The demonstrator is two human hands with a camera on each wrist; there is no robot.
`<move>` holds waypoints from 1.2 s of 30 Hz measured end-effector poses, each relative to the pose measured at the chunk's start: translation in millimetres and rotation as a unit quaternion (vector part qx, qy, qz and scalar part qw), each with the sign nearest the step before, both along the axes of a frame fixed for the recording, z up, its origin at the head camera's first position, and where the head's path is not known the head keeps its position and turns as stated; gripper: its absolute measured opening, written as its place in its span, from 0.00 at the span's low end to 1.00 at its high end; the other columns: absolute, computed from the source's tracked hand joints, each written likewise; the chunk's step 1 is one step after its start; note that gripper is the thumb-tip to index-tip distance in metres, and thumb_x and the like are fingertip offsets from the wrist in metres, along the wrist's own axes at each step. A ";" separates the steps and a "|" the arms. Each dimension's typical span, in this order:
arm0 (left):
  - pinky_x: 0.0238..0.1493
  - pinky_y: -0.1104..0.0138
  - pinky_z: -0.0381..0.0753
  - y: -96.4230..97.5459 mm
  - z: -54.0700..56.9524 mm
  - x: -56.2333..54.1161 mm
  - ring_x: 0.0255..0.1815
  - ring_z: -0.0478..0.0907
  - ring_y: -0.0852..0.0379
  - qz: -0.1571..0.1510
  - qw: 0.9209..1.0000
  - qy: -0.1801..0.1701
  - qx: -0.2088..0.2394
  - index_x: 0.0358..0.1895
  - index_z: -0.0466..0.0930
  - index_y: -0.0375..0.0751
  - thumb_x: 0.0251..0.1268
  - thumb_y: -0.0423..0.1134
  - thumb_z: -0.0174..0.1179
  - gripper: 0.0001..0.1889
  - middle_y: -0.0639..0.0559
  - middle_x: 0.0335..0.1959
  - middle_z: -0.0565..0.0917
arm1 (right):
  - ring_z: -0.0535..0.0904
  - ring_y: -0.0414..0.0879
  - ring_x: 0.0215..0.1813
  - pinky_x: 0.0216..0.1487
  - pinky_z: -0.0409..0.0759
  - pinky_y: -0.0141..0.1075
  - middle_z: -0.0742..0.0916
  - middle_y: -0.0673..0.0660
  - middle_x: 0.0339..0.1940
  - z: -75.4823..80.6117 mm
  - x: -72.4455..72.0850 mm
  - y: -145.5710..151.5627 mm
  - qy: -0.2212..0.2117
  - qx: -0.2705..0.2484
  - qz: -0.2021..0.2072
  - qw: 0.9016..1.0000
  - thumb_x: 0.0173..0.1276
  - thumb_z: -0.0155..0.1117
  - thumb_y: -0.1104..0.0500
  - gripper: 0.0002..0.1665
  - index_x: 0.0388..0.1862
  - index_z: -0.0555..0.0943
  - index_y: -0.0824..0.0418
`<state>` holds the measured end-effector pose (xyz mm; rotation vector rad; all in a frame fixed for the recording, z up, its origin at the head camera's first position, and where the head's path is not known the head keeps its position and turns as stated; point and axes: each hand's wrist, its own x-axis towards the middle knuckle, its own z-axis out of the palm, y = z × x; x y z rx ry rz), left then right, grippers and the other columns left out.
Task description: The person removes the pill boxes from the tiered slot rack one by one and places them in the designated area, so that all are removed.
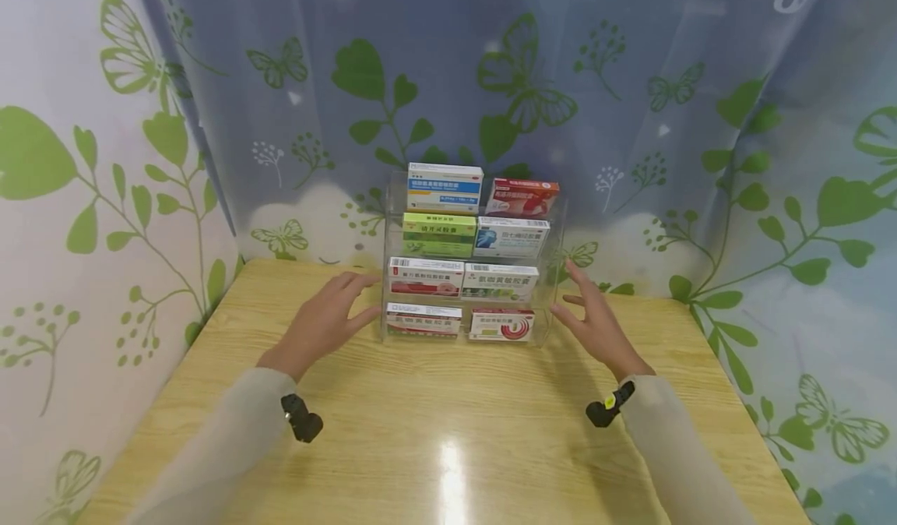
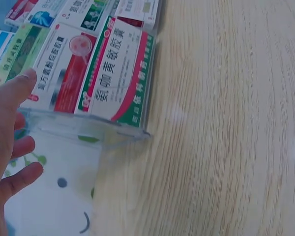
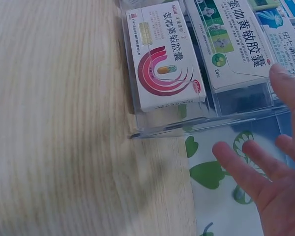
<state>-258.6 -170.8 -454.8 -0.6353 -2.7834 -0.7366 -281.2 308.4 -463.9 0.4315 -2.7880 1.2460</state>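
Observation:
A clear tiered display rack (image 3: 226, 119) stands on the table, holding several medicine boxes in two columns. At its left side is my left hand (image 1: 322, 322), fingers extended and apart, with the thumb near the side edge. My right hand (image 1: 596, 326) is spread by the right side, holding nothing; whether either hand touches the rack I cannot tell. On the lowest tier sit a red, white and green box (image 2: 115, 71) and a white box with red arcs (image 3: 164, 59). Higher up are a green box (image 1: 437, 235), a blue and white box (image 1: 444, 188) and a red box (image 1: 522, 198).
The light wood table (image 1: 392, 431) extends in front of the rack. Behind it hangs a blue curtain (image 1: 434, 11) with leaf and butterfly prints, and similar patterned cloth stands at the left (image 1: 42, 260) and right. Small black cameras (image 1: 301, 418) are strapped at both wrists.

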 end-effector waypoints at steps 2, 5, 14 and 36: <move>0.61 0.41 0.86 6.5 1.5 -0.5 0.66 0.83 0.41 -0.008 1.000 -0.006 0.006 0.79 0.73 0.44 0.80 0.50 0.67 0.31 0.42 0.74 0.79 | 0.69 0.73 0.81 0.66 0.83 0.67 0.49 0.60 0.94 2.2 -3.4 -2.9 -0.015 -0.016 0.013 1.000 0.86 0.62 0.51 0.51 0.94 0.42 0.38; 0.62 0.41 0.86 14.4 1.3 -2.5 0.63 0.85 0.43 -0.023 1.000 -0.017 0.012 0.79 0.74 0.46 0.80 0.49 0.67 0.30 0.44 0.77 0.78 | 0.67 0.75 0.82 0.66 0.85 0.63 0.46 0.59 0.94 2.7 -7.9 -6.7 -0.035 -0.045 0.029 0.998 0.86 0.62 0.55 0.51 0.94 0.44 0.39; 0.67 0.42 0.84 26.7 -9.8 -7.9 0.57 0.89 0.48 -0.053 0.997 -0.054 0.008 0.78 0.74 0.47 0.81 0.47 0.66 0.28 0.45 0.84 0.71 | 0.66 0.75 0.83 0.68 0.84 0.62 0.48 0.63 0.94 -6.9 -15.1 -10.4 -0.072 -0.079 0.039 0.993 0.88 0.58 0.59 0.49 0.93 0.44 0.37; 0.53 0.50 0.91 47.2 -21.8 -13.4 0.60 0.88 0.46 -0.020 0.998 -0.009 -0.056 0.65 0.84 0.48 0.80 0.36 0.67 0.16 0.51 0.63 0.87 | 0.72 0.76 0.78 0.64 0.87 0.61 0.56 0.66 0.91 -12.2 -16.0 -10.1 -0.070 -0.060 0.041 0.995 0.85 0.57 0.70 0.53 0.93 0.46 0.34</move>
